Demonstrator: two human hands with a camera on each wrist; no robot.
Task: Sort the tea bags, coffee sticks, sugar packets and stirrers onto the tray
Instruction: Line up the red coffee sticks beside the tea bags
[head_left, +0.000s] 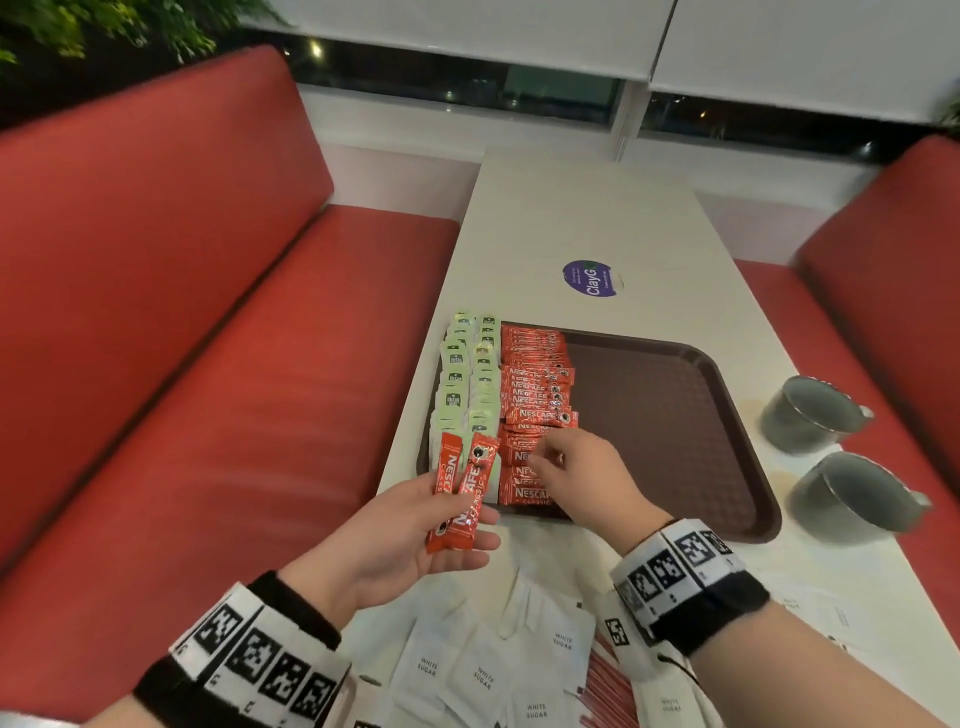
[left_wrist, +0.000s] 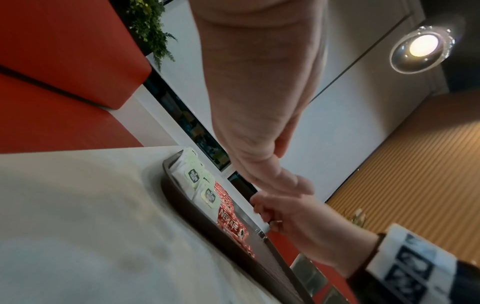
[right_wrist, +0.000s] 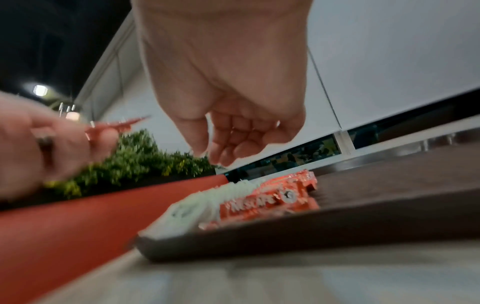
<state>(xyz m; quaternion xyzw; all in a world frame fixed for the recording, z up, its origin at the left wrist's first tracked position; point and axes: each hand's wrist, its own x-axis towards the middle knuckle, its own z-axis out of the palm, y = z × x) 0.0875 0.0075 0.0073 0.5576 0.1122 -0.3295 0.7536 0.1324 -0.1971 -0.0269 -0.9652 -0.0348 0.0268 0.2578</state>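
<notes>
A brown tray (head_left: 670, 415) lies on the white table. Along its left side stand two columns of green tea bags (head_left: 467, 374), and beside them a column of red coffee sticks (head_left: 535, 389). My left hand (head_left: 452, 519), palm up at the tray's near left corner, pinches two red coffee sticks (head_left: 465, 493). My right hand (head_left: 545, 462) hovers just over the near end of the coffee column, fingers loosely curled around nothing (right_wrist: 207, 152). White sugar packets (head_left: 483, 670) and red stirrers (head_left: 608, 691) lie on the table in front of the tray.
Two grey cups (head_left: 810, 415) (head_left: 857, 499) stand on the table right of the tray. A purple round sticker (head_left: 592, 278) is on the table beyond the tray. Red benches (head_left: 208, 364) flank the table. The tray's right half is bare.
</notes>
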